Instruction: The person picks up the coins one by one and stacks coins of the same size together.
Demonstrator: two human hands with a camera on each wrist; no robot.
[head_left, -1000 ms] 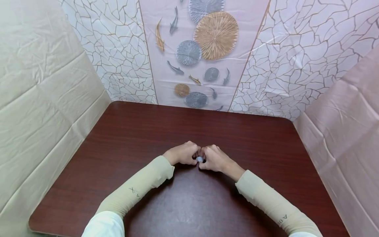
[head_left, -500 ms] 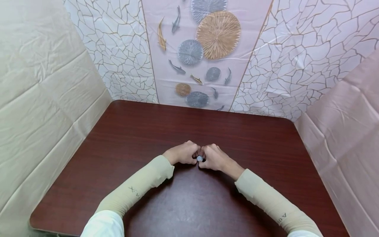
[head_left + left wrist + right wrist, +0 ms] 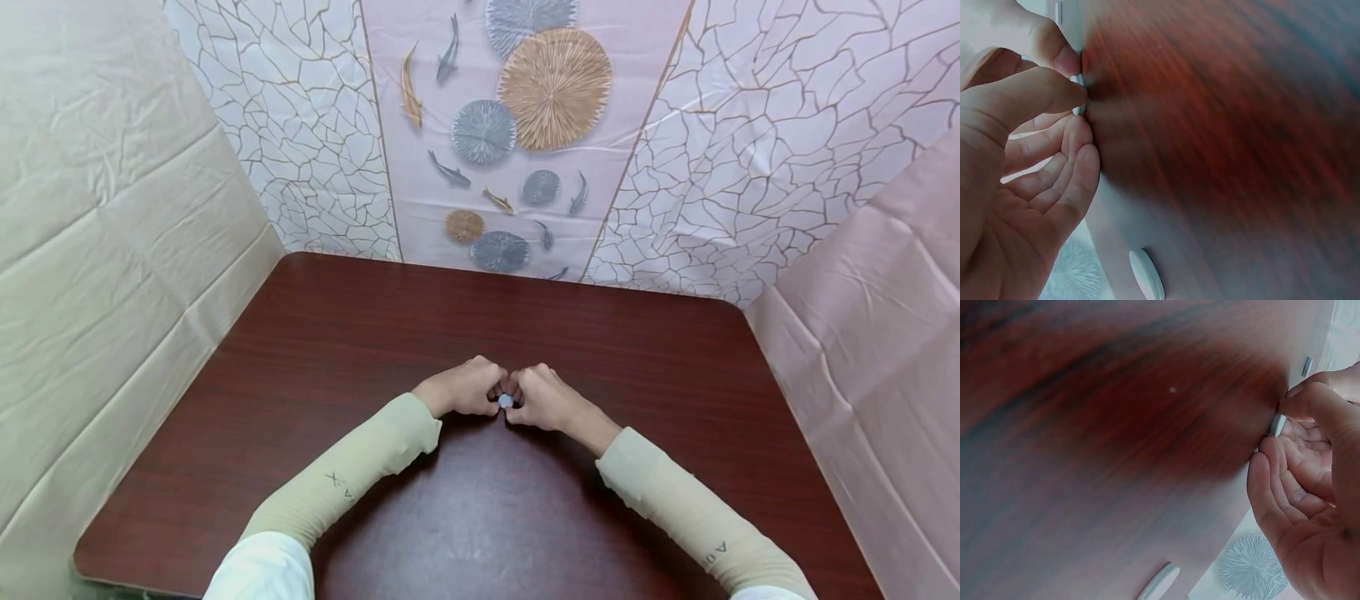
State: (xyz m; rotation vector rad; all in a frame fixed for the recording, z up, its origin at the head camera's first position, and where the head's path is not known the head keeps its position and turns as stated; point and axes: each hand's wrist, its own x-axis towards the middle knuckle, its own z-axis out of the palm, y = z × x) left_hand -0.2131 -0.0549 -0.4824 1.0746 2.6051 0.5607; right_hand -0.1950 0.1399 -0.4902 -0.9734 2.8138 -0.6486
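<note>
A small whitish flat disc (image 3: 506, 402) is at the middle of the table, between my two hands; its exact kind is not clear. My left hand (image 3: 467, 387) has thumb and fingers curled to the disc's left side, pinching it. From the other side my right hand (image 3: 549, 399) pinches the same disc, and the two hands' fingertips nearly meet. In the left wrist view the thumb covers most of the disc (image 3: 1079, 110). More of the disc (image 3: 1277, 425) shows between thumb and fingertips in the right wrist view, at the tabletop.
The dark red wooden table (image 3: 360, 317) has rounded corners. Another whitish disc (image 3: 1147, 275) lies on it in the left wrist view, and one more disc (image 3: 1160, 582) in the right wrist view; the head view does not show these. A patterned wall cloth (image 3: 495, 208) hangs behind.
The head view has shifted very slightly. Both hands stay at the same spot around the disc, whose visible face has turned a little.
</note>
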